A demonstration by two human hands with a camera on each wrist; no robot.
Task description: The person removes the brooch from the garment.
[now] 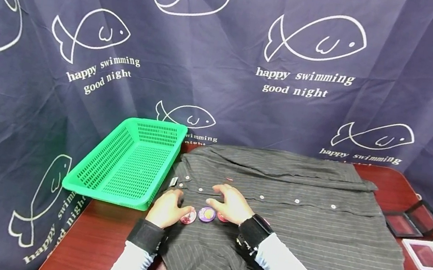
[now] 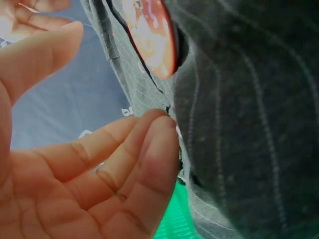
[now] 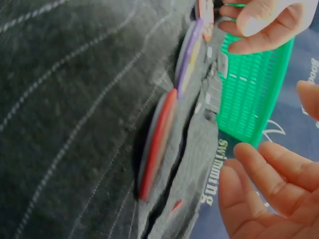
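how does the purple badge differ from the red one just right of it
The purple badge has a purple rim, while the red badge has a red one. In the head view, the purple badge shows whole, but the right hand partly covers the red badge. Both lie on the striped shirt.

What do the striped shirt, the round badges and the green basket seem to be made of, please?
The striped shirt looks like matte woven cloth, given its soft creases. The round badges look glossy, one showing bright reflections: perhaps plastic or coated metal. The green basket seems moulded plastic, slightly shiny, with uniform colour and slotted walls.
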